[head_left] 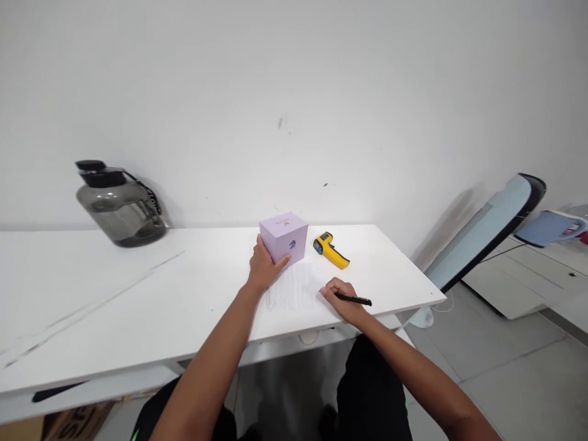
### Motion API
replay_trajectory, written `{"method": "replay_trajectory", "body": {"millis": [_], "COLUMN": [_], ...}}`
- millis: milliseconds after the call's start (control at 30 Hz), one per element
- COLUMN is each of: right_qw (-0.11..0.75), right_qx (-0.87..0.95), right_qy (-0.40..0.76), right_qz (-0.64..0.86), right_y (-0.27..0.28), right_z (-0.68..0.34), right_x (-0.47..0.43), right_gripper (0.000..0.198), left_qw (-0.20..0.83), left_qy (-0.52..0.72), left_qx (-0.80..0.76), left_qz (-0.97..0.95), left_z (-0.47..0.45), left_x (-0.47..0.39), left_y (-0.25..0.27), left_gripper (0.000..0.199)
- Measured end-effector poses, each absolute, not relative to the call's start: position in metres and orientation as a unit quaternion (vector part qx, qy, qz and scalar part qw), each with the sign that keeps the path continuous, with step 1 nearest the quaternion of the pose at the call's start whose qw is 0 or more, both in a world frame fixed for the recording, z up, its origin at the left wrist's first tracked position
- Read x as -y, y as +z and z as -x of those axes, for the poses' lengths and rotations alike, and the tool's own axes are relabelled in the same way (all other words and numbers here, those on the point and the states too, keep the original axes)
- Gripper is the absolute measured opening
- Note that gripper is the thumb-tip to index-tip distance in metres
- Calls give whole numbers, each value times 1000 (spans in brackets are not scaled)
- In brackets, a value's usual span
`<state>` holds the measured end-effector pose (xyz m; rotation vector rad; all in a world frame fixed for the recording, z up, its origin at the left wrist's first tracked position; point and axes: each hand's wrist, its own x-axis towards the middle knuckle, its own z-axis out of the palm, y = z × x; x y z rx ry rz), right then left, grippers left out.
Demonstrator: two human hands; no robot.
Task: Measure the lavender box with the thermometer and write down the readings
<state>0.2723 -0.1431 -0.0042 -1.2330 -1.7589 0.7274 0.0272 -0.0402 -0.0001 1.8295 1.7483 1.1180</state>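
Observation:
A lilac box (pixel 280 244) stands on the white table, and my left hand (pixel 264 264) is wrapped round its near left side. In front of the box lies a printed sheet of paper (pixel 289 291), partly covered by the box and my left hand. My right hand (pixel 343 298) grips a black pen (pixel 356 299) at the sheet's right edge. The pen's tip points left; whether it touches the paper I cannot tell. Just right of the box rests a yellow infrared thermometer gun (pixel 333 251), untouched by either hand.
A large grey water bottle (pixel 122 211) with a black lid stands at the table's back left, near the wall. The white table (pixel 138 294) ends on the right, beyond which a pale blue panel-shaped appliance (pixel 487 226) leans. A cardboard box (pixel 78 422) sits below at left.

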Motion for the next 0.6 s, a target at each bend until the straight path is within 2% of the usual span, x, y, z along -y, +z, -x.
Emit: {"method": "replay_trajectory", "body": {"millis": [167, 300, 433, 600], "right_qw": [396, 384, 373, 363], "right_qx": [670, 669, 662, 669], "right_qy": [406, 368, 357, 357], "right_qz": [480, 520, 544, 542], "right_y": [-3, -2, -4, -5], "right_z": [-263, -262, -263, -263], "right_x": [143, 139, 138, 137], "right_gripper": [38, 45, 39, 37], "left_qw": [194, 227, 249, 246], "left_qy": [424, 442, 441, 415], "left_qx": [-610, -610, -618, -631], "left_qz": [-641, -617, -601, -608], "left_z": [-27, -27, -27, -27], "left_x": [40, 41, 41, 42], "left_y": [-2, -2, 1, 7], "left_gripper": [120, 125, 129, 115]}}
